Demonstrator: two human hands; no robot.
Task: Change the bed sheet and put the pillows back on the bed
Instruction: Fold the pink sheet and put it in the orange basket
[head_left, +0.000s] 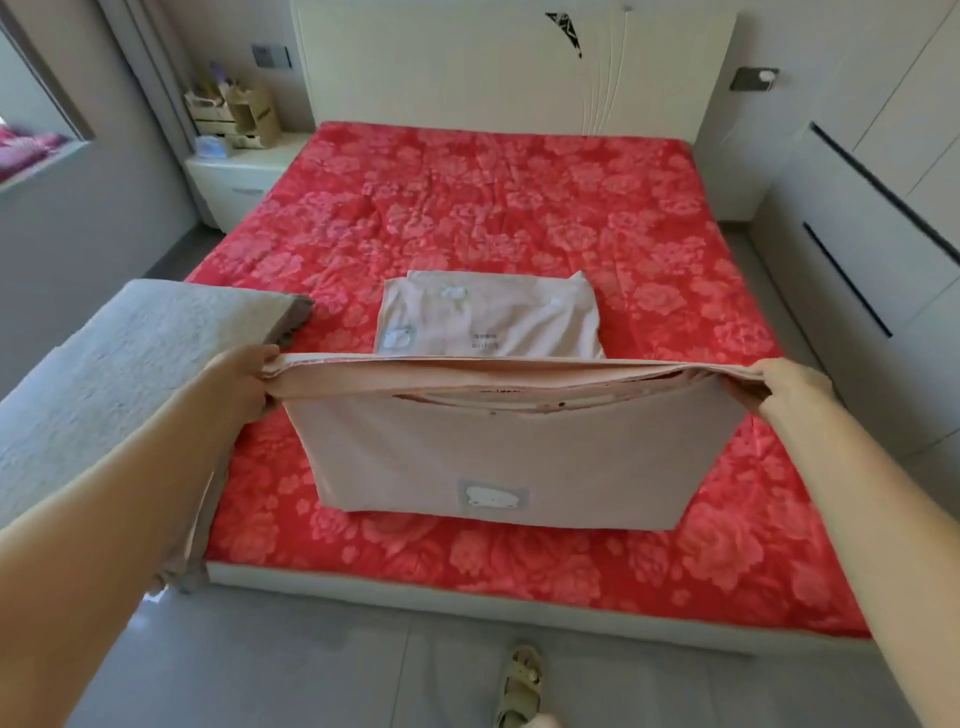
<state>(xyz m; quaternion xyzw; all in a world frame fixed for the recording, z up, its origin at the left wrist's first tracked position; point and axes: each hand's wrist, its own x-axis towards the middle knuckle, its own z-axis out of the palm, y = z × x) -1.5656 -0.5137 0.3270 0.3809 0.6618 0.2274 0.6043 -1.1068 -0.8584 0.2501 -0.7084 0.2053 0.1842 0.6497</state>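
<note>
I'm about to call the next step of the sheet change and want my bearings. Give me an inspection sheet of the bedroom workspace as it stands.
Surface: bed, red floral top, lightly creased, no fresh sheet spread.
Job's things: folded beige sheet held up by its top edge; second folded beige piece flat on the bed behind it; pillows, nothing seen.
Clutter: grey fleecy blanket over the bed's near left corner.
Hands: left hand and right hand each grip a top corner of the sheet.
Cables: nothing seen; one plug in a wall socket.
Surroundings: nightstand with wooden boxes left, drawer cabinet right, sandalled foot on the floor.
</note>
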